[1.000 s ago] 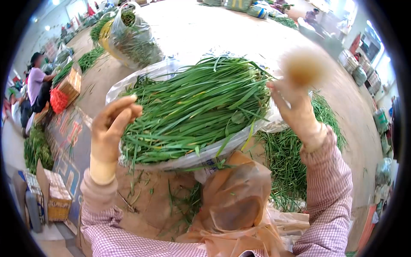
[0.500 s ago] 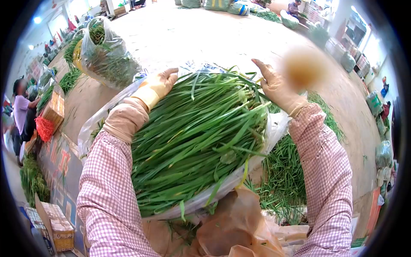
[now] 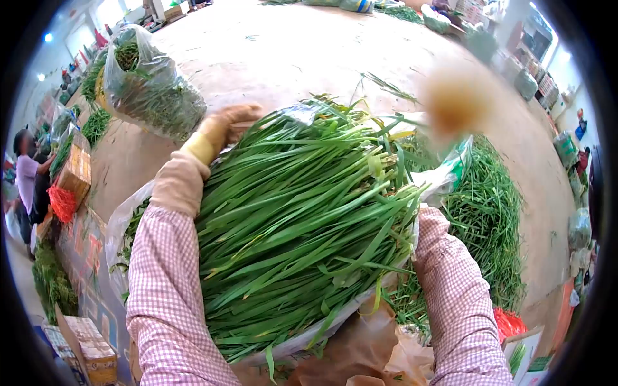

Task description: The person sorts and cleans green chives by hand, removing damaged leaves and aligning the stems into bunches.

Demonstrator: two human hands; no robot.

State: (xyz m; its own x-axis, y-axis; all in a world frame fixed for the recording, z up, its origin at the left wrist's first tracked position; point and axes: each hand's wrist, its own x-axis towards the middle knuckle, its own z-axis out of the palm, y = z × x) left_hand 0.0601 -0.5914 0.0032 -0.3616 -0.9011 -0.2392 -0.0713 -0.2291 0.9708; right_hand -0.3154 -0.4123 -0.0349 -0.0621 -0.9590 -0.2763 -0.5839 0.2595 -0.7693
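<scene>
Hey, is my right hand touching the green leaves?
Cannot tell: the head view shows the right sleeve beside the leaves, but the right hand itself is hidden.

- my left hand: fingers bent, at upper-left edge of the long green leaves, frame centre
- my right hand: hidden at the stem ends; checked sleeve visible, lower right
- clear bag of greens: upper left
- loose greens: heaped, right
- person in lilac top: far left

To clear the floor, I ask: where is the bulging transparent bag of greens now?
The transparent bag of greens is at the head view's upper left, beyond the left hand.
</scene>
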